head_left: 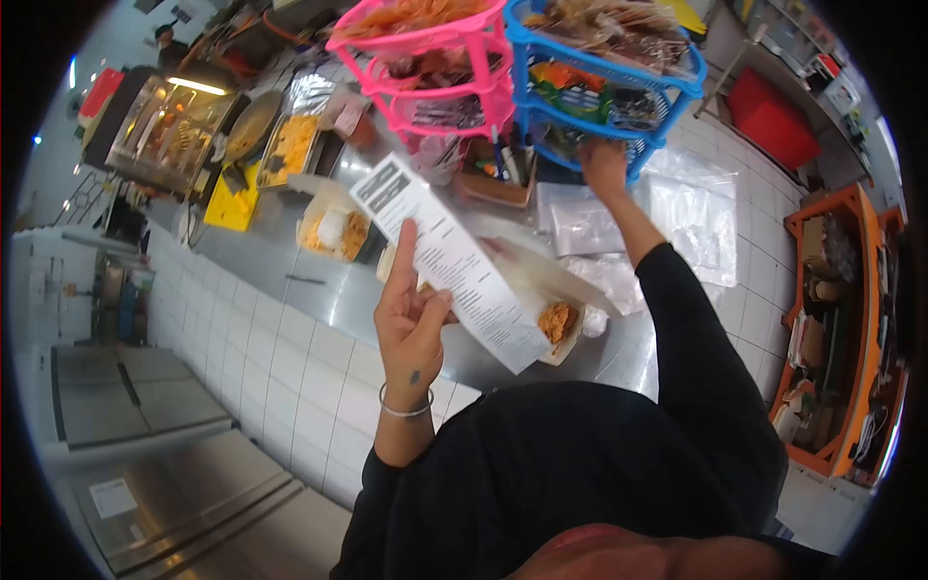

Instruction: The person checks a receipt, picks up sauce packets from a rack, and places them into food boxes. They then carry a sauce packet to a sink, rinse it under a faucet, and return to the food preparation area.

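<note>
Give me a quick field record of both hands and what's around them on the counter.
left hand: holds up a long printed receipt
right hand: reaches to the blue basket, grip hidden
beside it: pink basket, also stocked
steel counter: open food box with a fried piece, clear plastic bags

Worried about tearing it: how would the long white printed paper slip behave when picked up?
Probably very light: the left hand holds the long white printed paper slip by thumb and fingers alone. Likely floppy, being thin and long. May crease easily.
</note>
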A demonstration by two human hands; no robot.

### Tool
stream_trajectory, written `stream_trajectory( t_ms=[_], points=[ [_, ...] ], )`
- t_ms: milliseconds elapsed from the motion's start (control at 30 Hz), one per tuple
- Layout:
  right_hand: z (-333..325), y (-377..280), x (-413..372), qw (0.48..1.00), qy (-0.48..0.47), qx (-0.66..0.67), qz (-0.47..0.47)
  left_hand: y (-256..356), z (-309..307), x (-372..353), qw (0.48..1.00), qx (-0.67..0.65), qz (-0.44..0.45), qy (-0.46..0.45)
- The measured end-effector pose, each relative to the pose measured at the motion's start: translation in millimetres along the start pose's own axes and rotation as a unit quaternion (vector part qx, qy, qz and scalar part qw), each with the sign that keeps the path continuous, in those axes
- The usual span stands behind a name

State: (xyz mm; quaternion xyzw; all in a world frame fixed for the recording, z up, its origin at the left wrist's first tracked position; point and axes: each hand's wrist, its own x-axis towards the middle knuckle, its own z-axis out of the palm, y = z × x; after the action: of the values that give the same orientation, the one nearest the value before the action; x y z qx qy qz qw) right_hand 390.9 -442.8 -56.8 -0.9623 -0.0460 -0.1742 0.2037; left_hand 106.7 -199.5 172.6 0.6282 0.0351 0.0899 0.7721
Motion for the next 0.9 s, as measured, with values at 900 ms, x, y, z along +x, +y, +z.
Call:
stream_trajectory(
  t_ms=[900],
  points=[
    [-118, -218, 253, 0.988, -0.006, -0.093, -0.123, 0, -210, -114, 0.937, 0.099, -0.002, 0.336]
  ],
)
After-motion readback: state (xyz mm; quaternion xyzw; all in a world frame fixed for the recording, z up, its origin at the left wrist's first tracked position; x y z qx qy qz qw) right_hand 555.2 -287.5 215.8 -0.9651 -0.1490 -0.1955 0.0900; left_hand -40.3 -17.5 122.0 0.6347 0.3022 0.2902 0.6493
